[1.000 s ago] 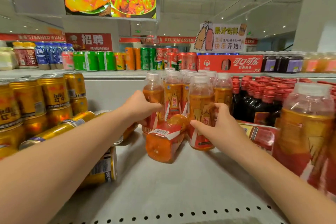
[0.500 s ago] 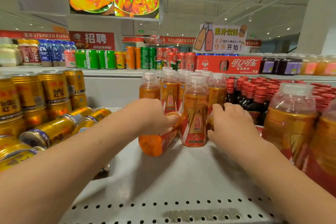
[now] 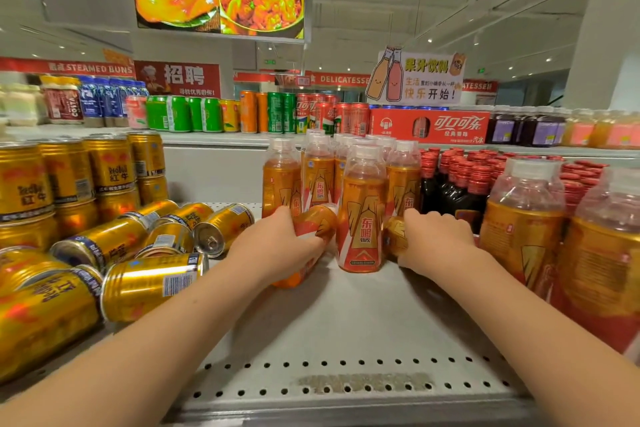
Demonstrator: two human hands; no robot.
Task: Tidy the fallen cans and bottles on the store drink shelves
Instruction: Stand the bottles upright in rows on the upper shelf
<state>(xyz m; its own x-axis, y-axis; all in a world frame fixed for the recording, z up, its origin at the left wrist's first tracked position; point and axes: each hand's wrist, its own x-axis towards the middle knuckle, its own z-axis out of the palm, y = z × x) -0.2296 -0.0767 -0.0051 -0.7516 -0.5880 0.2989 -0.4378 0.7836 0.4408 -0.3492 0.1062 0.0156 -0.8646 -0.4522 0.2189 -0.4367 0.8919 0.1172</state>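
Note:
A fallen orange drink bottle (image 3: 313, 224) lies on the grey shelf (image 3: 346, 329), and my left hand (image 3: 277, 248) is wrapped around its body. My right hand (image 3: 434, 239) grips a second fallen orange bottle (image 3: 394, 236), mostly hidden behind it. Between my hands stands an upright orange bottle (image 3: 362, 211) with a white cap, in front of a cluster of the same bottles (image 3: 313, 173). Several gold cans (image 3: 152, 282) lie on their sides at the left.
Stacked upright gold cans (image 3: 65, 177) stand at far left. Dark red-capped bottles (image 3: 457, 184) fill the right back, and large orange bottles (image 3: 523, 218) stand close at right. An upper shelf holds green, orange and red cans (image 3: 277, 113) and a red carton (image 3: 429, 125).
Both hands came down from the upright bottles onto the fallen ones. The left hand closed on the lying bottle and the right on another. My view shifted left, showing more fallen cans.

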